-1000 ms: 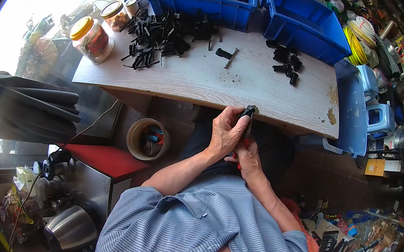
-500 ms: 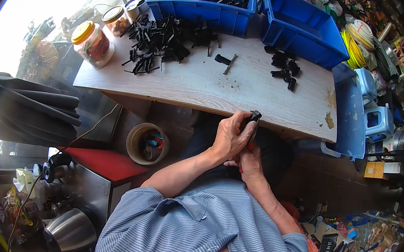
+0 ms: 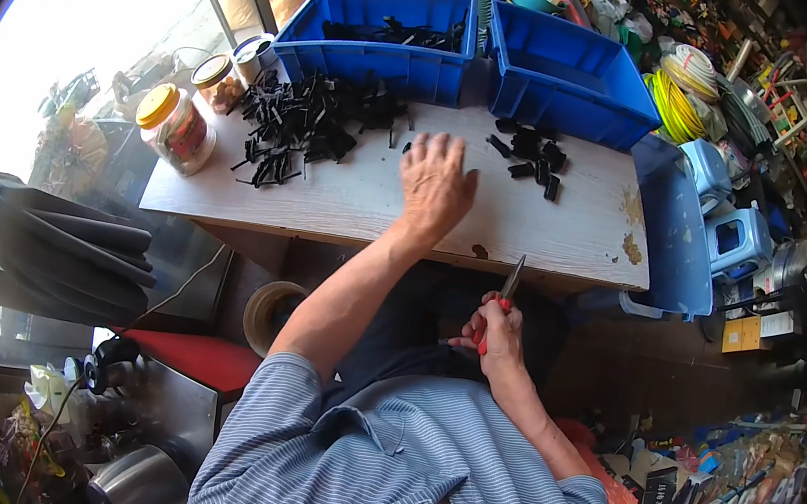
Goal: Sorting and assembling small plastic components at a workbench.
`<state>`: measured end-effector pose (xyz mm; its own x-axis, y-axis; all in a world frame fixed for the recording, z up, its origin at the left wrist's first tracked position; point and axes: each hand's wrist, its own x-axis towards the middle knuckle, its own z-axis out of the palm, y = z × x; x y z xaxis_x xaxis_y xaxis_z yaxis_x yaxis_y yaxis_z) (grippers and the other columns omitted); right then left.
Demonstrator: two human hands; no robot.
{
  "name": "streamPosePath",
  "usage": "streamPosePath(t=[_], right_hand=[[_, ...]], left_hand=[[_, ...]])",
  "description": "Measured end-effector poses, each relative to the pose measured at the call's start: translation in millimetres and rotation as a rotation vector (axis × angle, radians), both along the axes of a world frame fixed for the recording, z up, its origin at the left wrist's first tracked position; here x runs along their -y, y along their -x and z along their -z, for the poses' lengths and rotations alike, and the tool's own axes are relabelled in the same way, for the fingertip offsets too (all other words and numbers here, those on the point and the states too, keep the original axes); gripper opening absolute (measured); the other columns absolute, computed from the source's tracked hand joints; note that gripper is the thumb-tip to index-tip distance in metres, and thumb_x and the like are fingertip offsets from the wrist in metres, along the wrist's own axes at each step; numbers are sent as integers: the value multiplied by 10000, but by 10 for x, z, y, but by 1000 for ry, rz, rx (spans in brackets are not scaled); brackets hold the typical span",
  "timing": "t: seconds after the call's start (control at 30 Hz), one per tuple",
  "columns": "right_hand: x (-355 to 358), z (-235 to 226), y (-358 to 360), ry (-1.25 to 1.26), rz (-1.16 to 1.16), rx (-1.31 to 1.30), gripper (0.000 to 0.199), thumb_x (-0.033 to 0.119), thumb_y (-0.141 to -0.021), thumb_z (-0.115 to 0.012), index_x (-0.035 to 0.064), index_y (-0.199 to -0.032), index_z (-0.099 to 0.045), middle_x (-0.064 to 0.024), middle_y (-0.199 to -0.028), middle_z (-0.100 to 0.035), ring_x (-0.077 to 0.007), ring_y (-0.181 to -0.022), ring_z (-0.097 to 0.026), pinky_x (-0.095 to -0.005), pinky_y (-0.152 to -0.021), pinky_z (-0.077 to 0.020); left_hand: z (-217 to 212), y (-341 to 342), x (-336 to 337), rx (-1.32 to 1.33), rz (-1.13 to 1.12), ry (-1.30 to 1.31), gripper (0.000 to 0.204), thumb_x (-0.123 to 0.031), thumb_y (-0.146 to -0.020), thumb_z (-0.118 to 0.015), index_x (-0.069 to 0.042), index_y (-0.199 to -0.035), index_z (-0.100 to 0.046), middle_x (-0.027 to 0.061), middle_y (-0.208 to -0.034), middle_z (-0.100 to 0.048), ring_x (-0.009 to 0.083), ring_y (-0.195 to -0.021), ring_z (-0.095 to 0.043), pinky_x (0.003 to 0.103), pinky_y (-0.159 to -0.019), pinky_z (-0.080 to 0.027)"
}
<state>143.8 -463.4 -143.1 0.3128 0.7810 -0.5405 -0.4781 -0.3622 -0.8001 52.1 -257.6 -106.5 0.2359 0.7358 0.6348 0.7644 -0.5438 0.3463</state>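
A: How many bins are on the table [image 3: 368,209]?

B: 2 blue plastic bins stand side by side at the far edge. The left bin [image 3: 379,40] holds some black pieces at its back; the right bin [image 3: 567,71] looks bare from here.

A: And the black parts?

B: 2 heaps. The big pile of black pieces [image 3: 303,124] lies far left on the pale wooden top, just in front of the left bin. The small group of black pieces [image 3: 528,155] sits far right, near the right bin. They are short, dark, stubby bits; too many and too small to count.

A: What are the hands doing?

B: The left hand [image 3: 437,184] is stretched out over the table between the 2 heaps, palm down, fingers spread and loose. Whether anything is under it I cannot tell. The right hand [image 3: 494,336] is near the body, below the table's near edge, closed around pliers [image 3: 501,302] with red handles, the dark metal tip pointing up toward the table.

A: Any jars or packs?

B: 2 jars at the table's far left corner: a clear jar with a yellow lid [image 3: 175,126] and a red label, and a jar with a brown lid [image 3: 218,80] further off. A metal cup [image 3: 252,54] stands beyond them. At the near right, flat boxes [image 3: 697,490] lie stacked on the floor. Right of the table stand 2 pale blue stools [image 3: 726,206].
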Motion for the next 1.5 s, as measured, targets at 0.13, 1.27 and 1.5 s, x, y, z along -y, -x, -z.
streamPosePath(t=[0.13, 1.27, 1.5], right_hand=[[-17, -20, 28, -20, -39, -3, 176, 232, -861, -566, 111, -981, -523, -21, -665, -482, -152, -592, -548, -433, -562, -603], [158, 108, 3, -19, -86, 34, 154, 204, -928, -567, 66, -988, -539, -20, -628, -513, -126, -502, -550, -382, -510, -601], [38, 117, 36, -25, -98, -17, 139, 215, -912, -578, 81, -882, -560, -4, -575, -460, -119, -477, -509, -385, -497, -588]], left_hand=[[287, 305, -200, -101, 73, 43, 405, -196, -784, -743, -59, -1153, -644, 123, -1149, -647, 367, -1207, -538, 473, -959, -468], [-112, -218, -509, 39, 401, 276, 438, -341, -906, -674, -93, -1265, -633, 171, -1264, -617, 369, -1161, -579, 433, -976, -485], [-45, 506, -136, -118, 4, 228, 378, -428, -838, -731, -58, -917, -716, 127, -1025, -664, 334, -1008, -587, 481, -828, -467]])
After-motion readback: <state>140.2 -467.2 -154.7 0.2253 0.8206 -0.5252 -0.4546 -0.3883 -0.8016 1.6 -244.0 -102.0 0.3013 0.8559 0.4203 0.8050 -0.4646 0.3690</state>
